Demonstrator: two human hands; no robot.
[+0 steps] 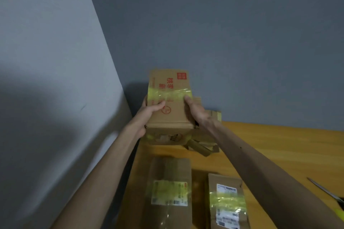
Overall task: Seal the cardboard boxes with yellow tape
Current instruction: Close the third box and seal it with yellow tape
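While two taped boxes are lying cut off below the grip, the left hand and right hand are clasping a raised cardboard box, thumbs at its yellow tape; fingers are hiding behind it.

Wooden table by grey wall, w/ what looks like scissors at rt edge.

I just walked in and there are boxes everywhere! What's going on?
A person is holding a cardboard box with red print, left hand and right hand gripping its sides. A strip of yellow tape already crosses it. Two more taped boxes lie nearer on the wooden table, with scissors at the right.
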